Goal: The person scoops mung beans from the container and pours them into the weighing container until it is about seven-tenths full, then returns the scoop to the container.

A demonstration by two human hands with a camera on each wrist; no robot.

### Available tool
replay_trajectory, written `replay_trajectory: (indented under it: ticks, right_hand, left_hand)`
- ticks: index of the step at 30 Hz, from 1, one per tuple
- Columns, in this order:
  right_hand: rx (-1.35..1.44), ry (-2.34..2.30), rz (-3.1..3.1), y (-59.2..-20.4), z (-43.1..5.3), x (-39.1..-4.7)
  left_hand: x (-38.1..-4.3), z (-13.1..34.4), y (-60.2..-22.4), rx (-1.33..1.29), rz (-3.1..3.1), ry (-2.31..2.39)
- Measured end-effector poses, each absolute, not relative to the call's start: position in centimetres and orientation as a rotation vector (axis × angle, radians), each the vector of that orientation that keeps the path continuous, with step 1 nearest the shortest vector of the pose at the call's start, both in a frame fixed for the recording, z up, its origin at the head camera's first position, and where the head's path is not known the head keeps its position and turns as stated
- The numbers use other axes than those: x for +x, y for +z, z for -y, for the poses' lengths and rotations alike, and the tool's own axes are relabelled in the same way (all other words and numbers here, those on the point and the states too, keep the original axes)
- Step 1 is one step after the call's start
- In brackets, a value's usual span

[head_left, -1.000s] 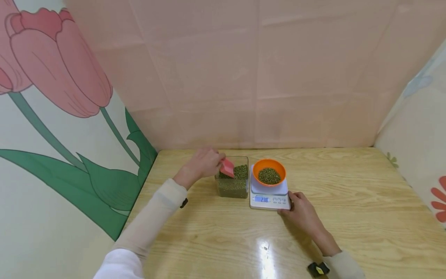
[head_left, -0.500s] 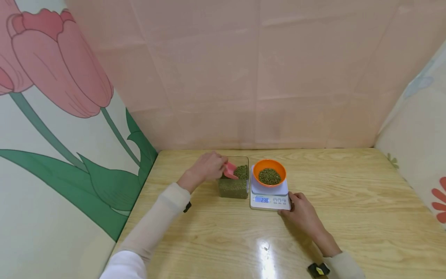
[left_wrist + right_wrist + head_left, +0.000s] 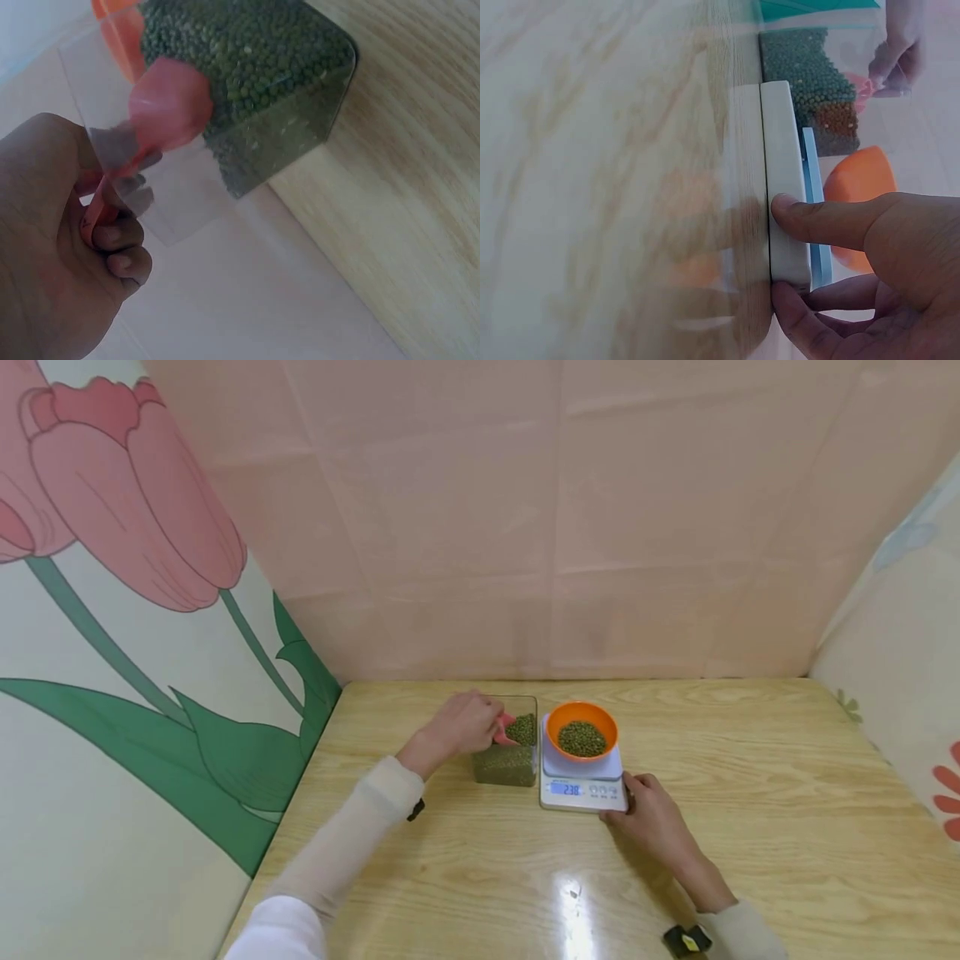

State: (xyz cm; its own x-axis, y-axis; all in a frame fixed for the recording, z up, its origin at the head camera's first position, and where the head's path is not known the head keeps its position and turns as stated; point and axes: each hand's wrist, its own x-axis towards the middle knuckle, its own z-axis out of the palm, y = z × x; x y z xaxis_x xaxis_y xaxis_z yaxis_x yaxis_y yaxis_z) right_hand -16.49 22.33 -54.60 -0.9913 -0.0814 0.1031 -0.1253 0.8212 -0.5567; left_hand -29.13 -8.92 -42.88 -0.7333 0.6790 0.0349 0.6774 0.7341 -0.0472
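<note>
My left hand [image 3: 463, 724] grips the handle of a pink scoop [image 3: 171, 105] at the left side of a clear plastic container [image 3: 504, 768]. Inside that container lie green mung beans [image 3: 247, 52], and the scoop's head is at their surface. To the right stands a white kitchen scale [image 3: 561, 804] whose display [image 3: 566, 789] seems to read 238. An orange bowl [image 3: 582, 711] with mung beans in it sits on the scale's platform. With thumb and fingers, my right hand [image 3: 654, 820] holds the scale's front right corner; the right wrist view shows the thumb [image 3: 802, 216] on its front edge.
The wooden table [image 3: 465, 868] carries the container and scale side by side, nearly touching. A pink-covered wall [image 3: 555, 527] rises behind it, and a tulip-painted wall [image 3: 142, 635] stands at the left. A small speck [image 3: 573, 893] lies near the front.
My left hand has moved a little rightward with the scoop, whose head has turned and gone further among the beans. The right hand, scale and bowl stay put; the reading looks the same.
</note>
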Motion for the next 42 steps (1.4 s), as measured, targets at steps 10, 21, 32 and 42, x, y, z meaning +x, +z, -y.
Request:
replay_trajectory:
  ticks: [10,21,32,42]
  right_hand:
    - [0.156,0.899,2.928,-54.6,-22.4,-16.5]
    - [0.157,0.901,2.933,-54.7,-22.4,-16.6]
    - [0.161,0.918,2.924,-54.5,-22.3,-16.5]
    - [0.161,0.904,2.928,-54.6,-22.4,-16.6]
  left_hand:
    - [-28.9,8.2,-43.2,-1.112,2.871,0.113]
    - [-29.0,8.9,-43.1,-1.117,2.922,-0.091]
    - [-29.5,9.5,-43.0,-1.098,2.949,-0.27]
    - [-29.4,10.1,-43.0,-1.055,2.963,-0.493]
